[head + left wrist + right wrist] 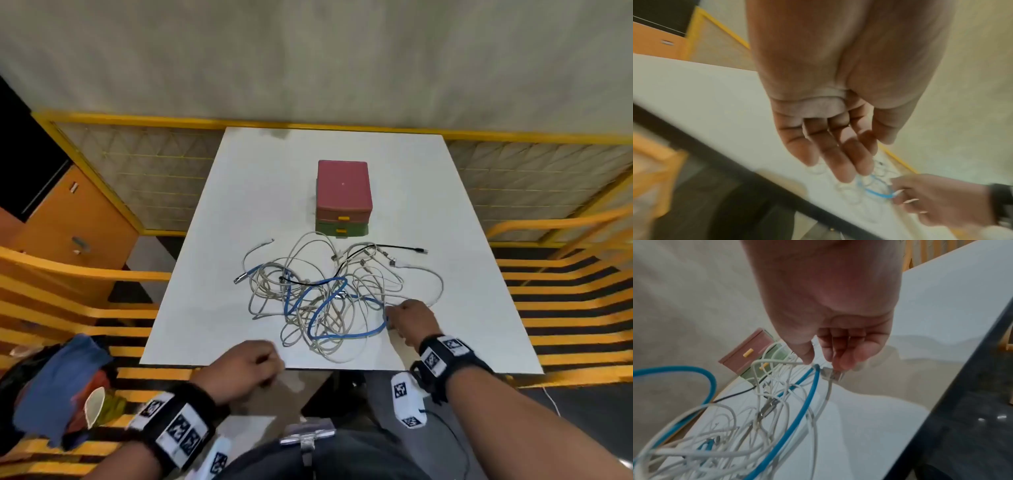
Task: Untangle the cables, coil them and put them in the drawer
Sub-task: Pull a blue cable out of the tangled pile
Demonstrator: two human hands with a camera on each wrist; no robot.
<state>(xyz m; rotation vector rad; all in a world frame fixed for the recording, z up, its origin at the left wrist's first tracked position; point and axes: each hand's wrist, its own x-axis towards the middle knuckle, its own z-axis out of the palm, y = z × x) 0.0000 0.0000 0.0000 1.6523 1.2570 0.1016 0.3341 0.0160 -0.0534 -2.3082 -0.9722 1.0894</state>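
Tangling cables [329,294] lie between hands [409,322] and drawer [342,200].

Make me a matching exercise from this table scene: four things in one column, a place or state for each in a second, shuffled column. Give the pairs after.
Things
1. black cable
2. blue cable
3. pink drawer
4. left hand

Places or states
A. closed, stacked on the green drawer
B. holds nothing, at the near table edge
C. stretches from the pile toward the far right
D. loops through the pale cables, at the right hand

Pairs: 1-C, 2-D, 3-A, 4-B
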